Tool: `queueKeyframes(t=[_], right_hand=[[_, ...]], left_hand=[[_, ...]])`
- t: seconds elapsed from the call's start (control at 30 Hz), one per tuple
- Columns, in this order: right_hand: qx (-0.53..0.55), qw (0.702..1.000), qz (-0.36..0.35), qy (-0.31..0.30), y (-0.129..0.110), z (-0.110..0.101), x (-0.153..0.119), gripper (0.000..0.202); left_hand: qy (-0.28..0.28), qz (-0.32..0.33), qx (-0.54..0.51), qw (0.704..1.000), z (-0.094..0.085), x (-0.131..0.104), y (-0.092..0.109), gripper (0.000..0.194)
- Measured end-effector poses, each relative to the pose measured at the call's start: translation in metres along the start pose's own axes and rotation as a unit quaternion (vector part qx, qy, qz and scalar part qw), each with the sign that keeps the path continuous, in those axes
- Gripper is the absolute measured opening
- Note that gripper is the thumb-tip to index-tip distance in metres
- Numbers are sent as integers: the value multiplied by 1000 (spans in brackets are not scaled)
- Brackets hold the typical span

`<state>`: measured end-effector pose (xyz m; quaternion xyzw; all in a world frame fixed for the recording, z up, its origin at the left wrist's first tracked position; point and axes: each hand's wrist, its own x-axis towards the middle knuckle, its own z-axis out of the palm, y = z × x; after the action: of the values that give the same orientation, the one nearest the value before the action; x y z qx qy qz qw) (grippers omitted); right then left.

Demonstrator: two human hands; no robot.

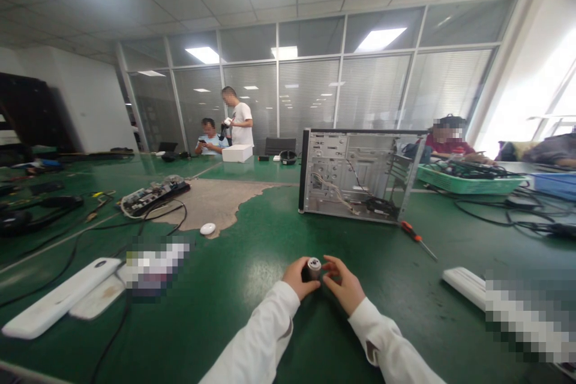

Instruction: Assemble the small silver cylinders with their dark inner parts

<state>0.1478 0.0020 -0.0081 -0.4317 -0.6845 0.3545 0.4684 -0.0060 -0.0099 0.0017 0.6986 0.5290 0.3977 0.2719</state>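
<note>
Near the front middle of the green table, a small silver cylinder [314, 268] with a pale, dark-marked top stands upright between my hands. My left hand [297, 277] is closed around its left side, thumb in front. On the other side, my right hand [344, 285] has its fingers curved and apart, close to the cylinder; the fingers seem not to grip it. What kind of part the cylinder is, I cannot make out. Beyond my hands stands an open computer case [333, 174], its inside facing me. An orange-handled screwdriver [417, 239] lies at its lower right corner.
To the left are white casings [63, 297], a black cable, a white round piece [207, 228] and a power strip with exposed insides [155, 197]. A long white bar [468, 288] lies right. Behind it, a green basket [470, 183] holds cables. Several people are farther back.
</note>
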Motion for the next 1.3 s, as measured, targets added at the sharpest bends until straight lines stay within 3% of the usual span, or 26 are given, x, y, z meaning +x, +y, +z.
queueKeyframes(t=[0.27,0.43,0.6,0.77,1.3], right_hand=[[52,998,8,39,10,-2,4,36],[37,999,11,23,0,-4,1,33],[2,998,-64,-2,-19,-7,-3,29],[-51,991,-123,-5,-24,-10,-4,24],[-102,975,-194,26,-31,-12,-5,17]], left_hand=[[52,-16,-5,998,5,0,-2,37],[57,-10,-6,998,3,-2,1,33],[51,47,8,998,3,-3,3,32],[48,89,57,993,3,-4,7,33],[38,94,88,991,1,-6,11,34]])
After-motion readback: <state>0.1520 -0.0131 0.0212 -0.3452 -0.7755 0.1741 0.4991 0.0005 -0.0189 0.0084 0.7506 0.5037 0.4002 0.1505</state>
